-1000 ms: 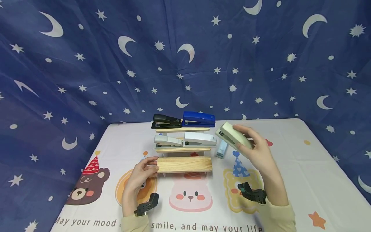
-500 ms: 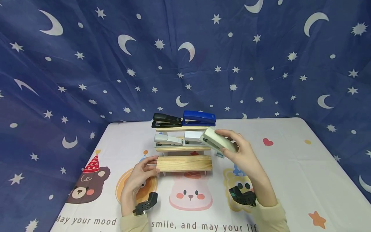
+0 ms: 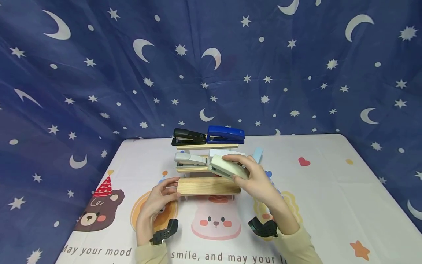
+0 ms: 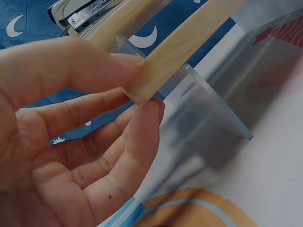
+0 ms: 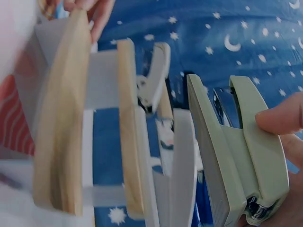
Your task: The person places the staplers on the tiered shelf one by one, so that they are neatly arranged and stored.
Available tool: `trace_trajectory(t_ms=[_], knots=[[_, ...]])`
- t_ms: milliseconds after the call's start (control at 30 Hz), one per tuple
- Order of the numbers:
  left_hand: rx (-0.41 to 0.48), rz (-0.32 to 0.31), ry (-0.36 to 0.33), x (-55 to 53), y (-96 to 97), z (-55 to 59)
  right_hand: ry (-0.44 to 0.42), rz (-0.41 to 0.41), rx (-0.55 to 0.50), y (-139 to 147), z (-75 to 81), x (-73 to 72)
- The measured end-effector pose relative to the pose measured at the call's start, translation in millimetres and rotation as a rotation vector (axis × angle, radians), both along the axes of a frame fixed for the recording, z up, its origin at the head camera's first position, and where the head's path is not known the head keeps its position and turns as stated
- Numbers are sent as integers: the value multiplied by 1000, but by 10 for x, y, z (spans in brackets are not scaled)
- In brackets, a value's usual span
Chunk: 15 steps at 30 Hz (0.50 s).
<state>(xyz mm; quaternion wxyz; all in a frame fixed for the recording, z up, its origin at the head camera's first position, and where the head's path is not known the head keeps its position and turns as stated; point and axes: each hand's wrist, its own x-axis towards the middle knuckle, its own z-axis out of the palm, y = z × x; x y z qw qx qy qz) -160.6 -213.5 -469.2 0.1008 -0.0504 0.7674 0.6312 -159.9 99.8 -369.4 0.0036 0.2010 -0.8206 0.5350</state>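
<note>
My right hand (image 3: 258, 181) grips a pale green stapler (image 3: 227, 167), held in the air in front of the middle shelf and over the right part of the lowest shelf. In the right wrist view the thumb presses on the top of the stapler (image 5: 258, 137). My left hand (image 3: 158, 198) pinches the left end of the lowest wooden shelf (image 3: 204, 186) between thumb and fingers, as the left wrist view shows of the board (image 4: 161, 71). On the middle shelf, a grey stapler (image 3: 191, 158) sits beside a white stapler (image 3: 224, 151), which is partly hidden by the green one.
The top shelf (image 3: 211, 147) bears a black stapler (image 3: 188, 137) and a blue stapler (image 3: 225, 134). A light blue oblong thing (image 3: 258, 154) lies on the table right of the rack, partly behind my right hand. Clear side panels (image 4: 208, 104) support the shelves.
My right hand has carried the pale green stapler leftward and down, from right of the rack to in front of the white stapler. The left hand has kept its hold on the lowest shelf.
</note>
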Motion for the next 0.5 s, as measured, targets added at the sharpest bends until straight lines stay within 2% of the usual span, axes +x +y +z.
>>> trace_trajectory(t_ms=[333, 500], knots=[[-6, -21, 13, 15, -16, 26, 84, 79, 85, -322, -84, -36], [-5, -31, 18, 16, -16, 34, 104, 94, 115, -462, -144, -47]])
